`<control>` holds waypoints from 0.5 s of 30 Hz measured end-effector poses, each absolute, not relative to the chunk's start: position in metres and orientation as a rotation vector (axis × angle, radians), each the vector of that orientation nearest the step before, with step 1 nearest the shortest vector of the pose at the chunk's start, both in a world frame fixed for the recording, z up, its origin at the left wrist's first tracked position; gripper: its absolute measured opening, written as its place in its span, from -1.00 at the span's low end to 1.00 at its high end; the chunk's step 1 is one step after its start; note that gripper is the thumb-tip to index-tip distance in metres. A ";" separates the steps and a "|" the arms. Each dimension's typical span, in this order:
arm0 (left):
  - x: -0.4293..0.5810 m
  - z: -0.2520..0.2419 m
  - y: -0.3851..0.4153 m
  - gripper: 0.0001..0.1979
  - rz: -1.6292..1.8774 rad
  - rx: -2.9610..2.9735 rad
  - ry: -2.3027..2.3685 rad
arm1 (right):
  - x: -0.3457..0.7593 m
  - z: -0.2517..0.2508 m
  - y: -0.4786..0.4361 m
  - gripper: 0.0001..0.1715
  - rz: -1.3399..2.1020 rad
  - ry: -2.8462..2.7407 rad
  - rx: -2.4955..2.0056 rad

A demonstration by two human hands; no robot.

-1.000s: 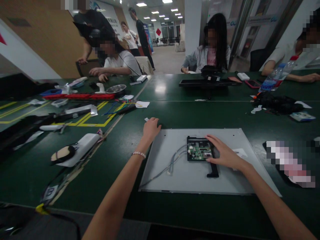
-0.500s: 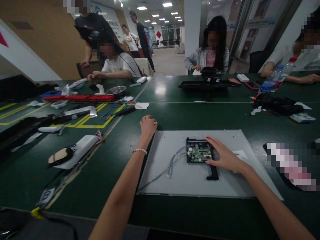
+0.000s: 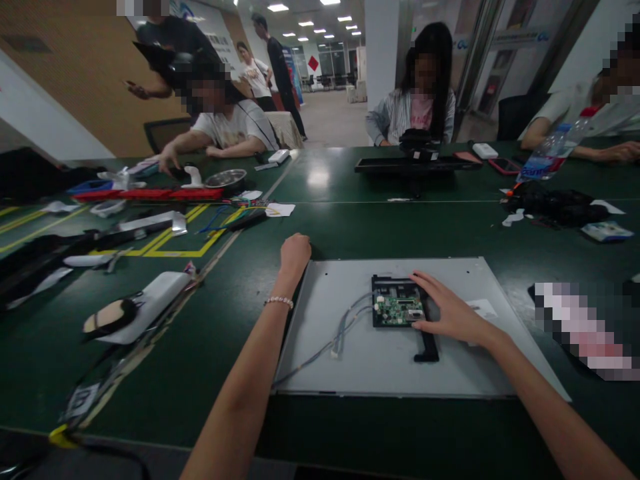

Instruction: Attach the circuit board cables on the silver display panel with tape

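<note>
Right hand (image 3: 447, 310) has its thumb and fingers stretched pretty wide, bracing the right end of a black bracket (image 3: 427, 348) between them: fingertips on the far edge, thumb toward the near one. There's a green circuit board (image 3: 400, 310) sitting in that bracket, and the whole lot lies on a pale flat panel (image 3: 320, 373), a bit right of its middle and nearer the far edge. Grey cables (image 3: 345, 327) come off the board's left end and trail over to the panel's near left corner, with a loose white connector (image 3: 335, 355) partway.

Left hand (image 3: 295, 253) is curled up by the panel's far left corner, beaded bracelet (image 3: 279, 303) on the wrist. Can't tell from here if there's anything in those fingers.

Panel's flat on a green bench (image 3: 340, 230), close to the near edge. Left of it there's a long white case (image 3: 167, 297), plus yellow tape (image 3: 175, 253) and a red strip (image 3: 150, 195) further back. Over by the bench's far edge: a round metal dish (image 3: 226, 180) left of centre, plastic bottles (image 3: 545, 157) toward the far right corner, and somebody in a striped shirt (image 3: 443, 110) sitting across.
</note>
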State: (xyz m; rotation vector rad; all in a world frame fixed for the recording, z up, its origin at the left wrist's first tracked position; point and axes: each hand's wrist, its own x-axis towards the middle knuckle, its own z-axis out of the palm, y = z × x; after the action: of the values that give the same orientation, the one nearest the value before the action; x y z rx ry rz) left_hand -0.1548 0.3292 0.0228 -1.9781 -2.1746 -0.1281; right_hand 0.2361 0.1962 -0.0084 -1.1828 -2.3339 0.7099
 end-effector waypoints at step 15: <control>-0.068 0.069 0.307 -0.76 -0.750 -2.601 -1.843 | 0.239 -0.008 0.197 0.10 0.708 -2.332 -1.168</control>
State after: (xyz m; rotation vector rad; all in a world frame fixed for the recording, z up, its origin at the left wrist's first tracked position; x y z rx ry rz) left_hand -0.0680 0.3071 0.0687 -2.6013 -1.8426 -0.7504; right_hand 0.2388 0.1973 -0.0082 -1.1680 -2.3316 0.7081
